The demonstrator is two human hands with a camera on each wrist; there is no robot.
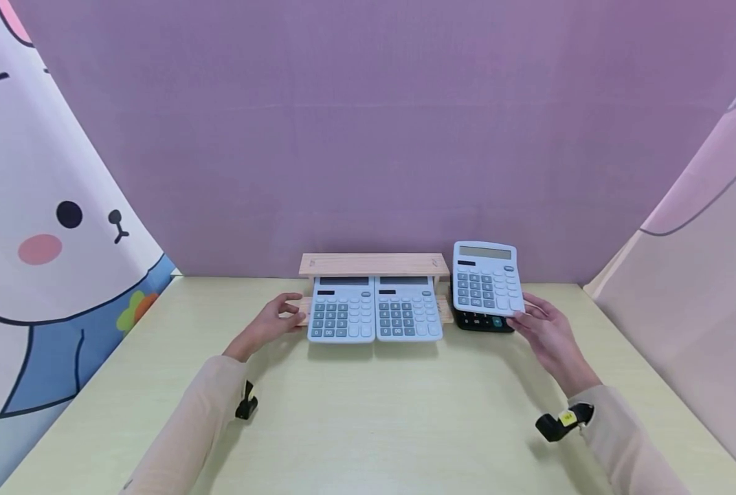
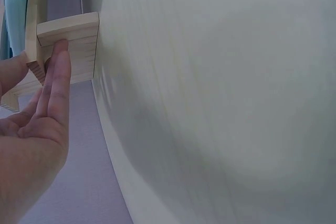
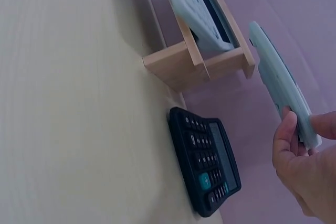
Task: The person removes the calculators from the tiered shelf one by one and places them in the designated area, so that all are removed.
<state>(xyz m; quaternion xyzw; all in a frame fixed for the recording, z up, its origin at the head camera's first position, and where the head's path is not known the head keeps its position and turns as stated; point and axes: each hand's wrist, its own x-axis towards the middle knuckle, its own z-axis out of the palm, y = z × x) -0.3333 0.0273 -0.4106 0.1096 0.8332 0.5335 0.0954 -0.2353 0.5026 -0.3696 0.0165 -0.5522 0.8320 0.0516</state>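
Centrally, a pale wooden rack [image 1: 374,265] stands on a light table [image 1: 368,412], before a purple backdrop [image 1: 368,137]. Two pale blue calculators, a left one [image 1: 343,313] and a right one [image 1: 408,313], lean side by side in the rack, keys facing the person, their tops under its upper board. At the rack's left end, the left hand [image 1: 273,322] pinches its front slat, thumb on one side and fingers on the other. To the right of the rack, the right hand [image 1: 545,333] pinches a third pale blue calculator [image 1: 488,280] by its lower right corner, between thumb and fingers, holding it raised and apart from the rack. Below that raised calculator, just right of the rack, a black calculator [image 3: 205,163] sits on the table, partly hidden from the head view.
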